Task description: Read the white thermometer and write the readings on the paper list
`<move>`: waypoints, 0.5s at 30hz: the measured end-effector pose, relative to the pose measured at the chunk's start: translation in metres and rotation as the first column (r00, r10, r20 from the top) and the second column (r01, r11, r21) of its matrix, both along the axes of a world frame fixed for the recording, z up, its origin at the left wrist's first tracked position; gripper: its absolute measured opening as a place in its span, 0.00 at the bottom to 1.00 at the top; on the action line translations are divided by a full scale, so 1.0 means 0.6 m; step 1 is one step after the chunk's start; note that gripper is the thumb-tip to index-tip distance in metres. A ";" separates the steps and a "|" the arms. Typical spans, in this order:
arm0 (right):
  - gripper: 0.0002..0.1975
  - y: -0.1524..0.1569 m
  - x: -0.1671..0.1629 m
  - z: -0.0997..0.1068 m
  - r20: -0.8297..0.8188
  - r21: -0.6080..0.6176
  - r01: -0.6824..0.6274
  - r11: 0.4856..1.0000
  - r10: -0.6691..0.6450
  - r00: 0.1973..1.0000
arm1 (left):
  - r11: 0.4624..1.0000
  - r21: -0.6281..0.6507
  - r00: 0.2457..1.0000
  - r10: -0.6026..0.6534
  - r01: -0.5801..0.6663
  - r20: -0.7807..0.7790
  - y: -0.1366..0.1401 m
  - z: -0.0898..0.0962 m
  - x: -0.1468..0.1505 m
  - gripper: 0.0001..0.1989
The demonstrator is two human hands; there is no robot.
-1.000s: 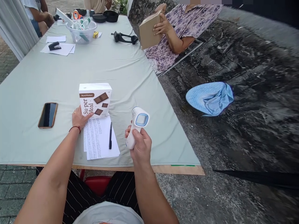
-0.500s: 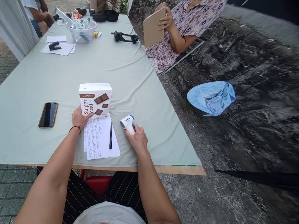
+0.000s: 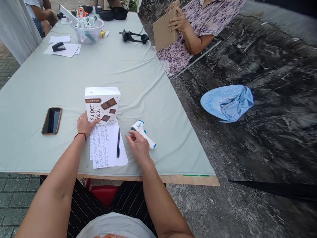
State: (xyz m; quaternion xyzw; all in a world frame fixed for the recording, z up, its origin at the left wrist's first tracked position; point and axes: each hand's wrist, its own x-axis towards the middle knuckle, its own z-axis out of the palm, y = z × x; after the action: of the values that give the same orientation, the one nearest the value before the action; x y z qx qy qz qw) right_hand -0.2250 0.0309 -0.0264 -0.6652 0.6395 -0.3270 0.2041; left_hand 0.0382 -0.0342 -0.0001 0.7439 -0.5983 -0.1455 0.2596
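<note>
1. Thermometer (image 3: 140, 128), a white infrared gun with blue trim, is now laid on the pale green tablecloth (image 3: 170, 142), right of the black pen (image 3: 118, 142) and text-covered sheets (image 3: 123, 159); half a second earlier, it is gripped by the right hand (image 3: 140, 145).
2. The right hand is emptied, its fingers loosely curled, not closed together; whether the handle is touched cannot be told. Seemingly, the thermometer is set down and this hand is freed.
3. The thermometer's long axis is slanted: the buttoned head is placed far left, the blue-tipped base near right. The head's blue-rimmed end appears to be pointed away, toward the right.
4. The upright Su-per Meal carton (image 3: 104, 107) is clasped by the left hand (image 3: 84, 124), as before.
</note>
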 end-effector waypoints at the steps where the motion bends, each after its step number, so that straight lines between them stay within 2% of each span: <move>1: 0.11 0.000 0.011 0.003 0.011 0.053 -0.037 0.998 0.037 0.999 | 1.000 0.003 1.000 0.000 0.000 0.002 0.000 0.000 0.000 0.27; 5: 0.12 -0.005 0.050 0.019 -0.108 0.210 -0.074 0.975 0.098 0.989 | 1.000 0.000 1.000 -0.005 0.005 0.004 0.000 -0.002 0.001 0.26; 8: 0.14 -0.011 0.067 0.028 -0.215 0.254 -0.076 0.964 0.132 0.968 | 1.000 -0.006 1.000 -0.005 0.005 -0.002 -0.001 -0.007 0.003 0.27; 12: 0.20 -0.013 0.067 0.021 -0.257 0.228 -0.100 0.969 0.159 0.953 | 1.000 -0.015 1.000 -0.004 0.004 -0.011 -0.001 -0.009 0.004 0.27; 15: 0.22 -0.013 0.054 0.002 -0.135 0.135 -0.161 0.978 0.179 0.975 | 1.000 -0.014 1.000 -0.014 0.014 -0.007 -0.001 -0.008 0.003 0.27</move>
State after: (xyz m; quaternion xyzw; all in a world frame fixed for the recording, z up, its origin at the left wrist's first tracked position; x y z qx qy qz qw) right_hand -0.1925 0.0233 -0.0249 -0.7258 0.6123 -0.2186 0.2248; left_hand 0.0399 -0.0347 -0.0051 0.7373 -0.6035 -0.1458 0.2662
